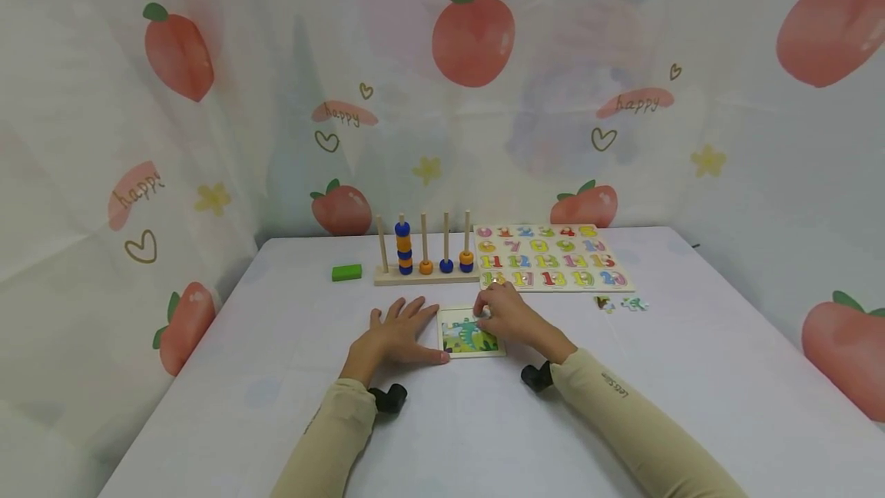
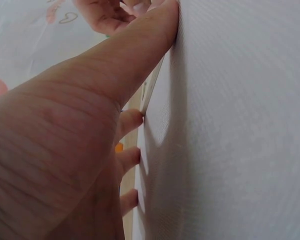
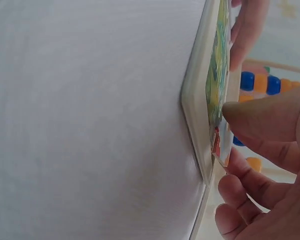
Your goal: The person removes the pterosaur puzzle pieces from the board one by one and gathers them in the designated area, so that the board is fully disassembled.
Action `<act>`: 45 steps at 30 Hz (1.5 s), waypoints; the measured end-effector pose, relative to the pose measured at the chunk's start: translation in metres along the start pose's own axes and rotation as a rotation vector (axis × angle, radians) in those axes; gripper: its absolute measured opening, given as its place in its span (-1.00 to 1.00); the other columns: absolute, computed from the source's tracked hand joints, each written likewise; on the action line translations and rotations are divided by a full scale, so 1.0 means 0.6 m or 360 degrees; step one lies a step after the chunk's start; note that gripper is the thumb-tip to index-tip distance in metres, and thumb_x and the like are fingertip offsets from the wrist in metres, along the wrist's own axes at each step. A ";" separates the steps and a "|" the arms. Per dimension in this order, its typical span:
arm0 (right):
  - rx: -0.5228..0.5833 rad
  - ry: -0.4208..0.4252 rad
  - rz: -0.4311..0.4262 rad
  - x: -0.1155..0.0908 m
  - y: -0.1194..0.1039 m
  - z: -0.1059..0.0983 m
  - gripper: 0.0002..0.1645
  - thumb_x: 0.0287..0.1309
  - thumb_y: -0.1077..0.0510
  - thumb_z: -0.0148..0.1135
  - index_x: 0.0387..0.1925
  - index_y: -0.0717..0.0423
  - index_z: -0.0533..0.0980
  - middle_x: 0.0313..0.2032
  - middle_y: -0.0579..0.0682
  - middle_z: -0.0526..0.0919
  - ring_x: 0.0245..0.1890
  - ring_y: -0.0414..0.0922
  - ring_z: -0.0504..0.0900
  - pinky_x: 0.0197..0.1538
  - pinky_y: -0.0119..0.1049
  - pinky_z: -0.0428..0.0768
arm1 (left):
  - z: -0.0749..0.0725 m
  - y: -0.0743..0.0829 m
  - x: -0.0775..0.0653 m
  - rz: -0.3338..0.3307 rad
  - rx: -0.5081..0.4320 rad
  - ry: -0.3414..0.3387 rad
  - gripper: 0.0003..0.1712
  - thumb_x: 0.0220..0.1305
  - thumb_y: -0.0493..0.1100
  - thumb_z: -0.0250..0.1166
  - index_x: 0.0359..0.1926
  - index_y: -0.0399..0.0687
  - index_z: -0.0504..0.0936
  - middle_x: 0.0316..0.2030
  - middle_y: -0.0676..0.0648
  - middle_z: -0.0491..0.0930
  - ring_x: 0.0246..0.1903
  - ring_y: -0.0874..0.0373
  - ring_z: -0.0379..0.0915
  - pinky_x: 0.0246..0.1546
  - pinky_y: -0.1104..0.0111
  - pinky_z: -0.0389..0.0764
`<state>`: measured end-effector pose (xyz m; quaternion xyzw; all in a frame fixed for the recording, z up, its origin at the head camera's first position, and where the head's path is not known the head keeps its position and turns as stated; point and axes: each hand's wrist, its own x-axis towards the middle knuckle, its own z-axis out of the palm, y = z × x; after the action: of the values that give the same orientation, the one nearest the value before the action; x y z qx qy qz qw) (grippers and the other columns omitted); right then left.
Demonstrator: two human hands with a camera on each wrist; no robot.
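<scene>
A small dinosaur jigsaw puzzle (image 1: 469, 335) in a pale wooden frame (image 1: 477, 356) lies flat on the table before me. With fingers spread, my left hand (image 1: 397, 336) rests at the frame's left side, thumb by the lower corner and index finger by the upper one. My right hand (image 1: 513, 317) reaches over the frame's upper right corner. Between its thumb and fingers it pinches a jigsaw piece (image 3: 221, 147), tilted at the corner, with red and pale blue showing in the right wrist view. The fingers partly hide that piece.
Two loose jigsaw pieces (image 1: 634, 303) lie at the right. Behind the puzzle stand a bead-stacking peg rack (image 1: 442, 278) and a wooden number board (image 1: 553, 254). A green block (image 1: 346, 273) sits left of the rack. A fruit-print cloth (image 1: 429, 121) hangs behind the table.
</scene>
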<state>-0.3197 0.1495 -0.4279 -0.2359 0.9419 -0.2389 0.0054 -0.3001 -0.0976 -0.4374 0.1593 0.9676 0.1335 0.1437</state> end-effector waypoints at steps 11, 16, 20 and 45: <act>0.0318 0.0111 0.0178 -0.002 0.005 -0.001 -0.70 0.32 0.47 0.19 0.04 0.36 0.66 -0.05 0.14 0.71 -0.05 0.03 0.64 0.13 0.02 0.67 | -0.002 0.001 -0.003 0.0004 -0.0012 -0.0003 0.17 0.19 0.55 0.39 0.70 0.28 0.21 0.71 -0.05 0.00 0.67 -0.25 -0.26 0.52 -0.41 -0.26; 0.0363 0.0103 0.0157 -0.005 0.013 -0.004 -0.71 0.34 0.47 0.17 -0.03 0.24 0.69 -0.20 0.05 0.67 -0.19 -0.03 0.58 -0.07 -0.10 0.65 | -0.002 0.001 -0.003 0.0006 -0.0009 -0.0002 0.17 0.19 0.55 0.39 0.70 0.29 0.20 0.71 -0.05 -0.01 0.67 -0.25 -0.26 0.52 -0.41 -0.26; 0.0389 0.0073 0.0153 -0.010 0.015 -0.006 -0.70 0.38 0.44 0.17 0.01 0.17 0.67 -0.29 0.02 0.61 -0.28 -0.05 0.52 -0.21 -0.20 0.56 | -0.001 0.000 -0.002 0.0013 0.0002 0.0000 0.17 0.20 0.56 0.38 0.70 0.28 0.20 0.70 -0.05 0.00 0.66 -0.25 -0.25 0.52 -0.41 -0.25; 0.0528 0.0284 0.0227 -0.026 0.046 -0.036 -0.81 0.45 0.30 0.25 -0.01 0.27 0.67 -0.21 0.07 0.72 -0.19 -0.02 0.63 -0.12 -0.20 0.58 | 0.001 -0.003 0.003 0.0008 -0.0037 -0.0006 0.18 0.20 0.53 0.41 0.70 0.27 0.19 0.71 -0.05 -0.03 0.67 -0.26 -0.29 0.53 -0.39 -0.31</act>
<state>-0.3207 0.1874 -0.4229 -0.1424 0.9007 -0.4099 -0.0223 -0.3021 -0.0983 -0.4390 0.1603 0.9653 0.1447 0.1470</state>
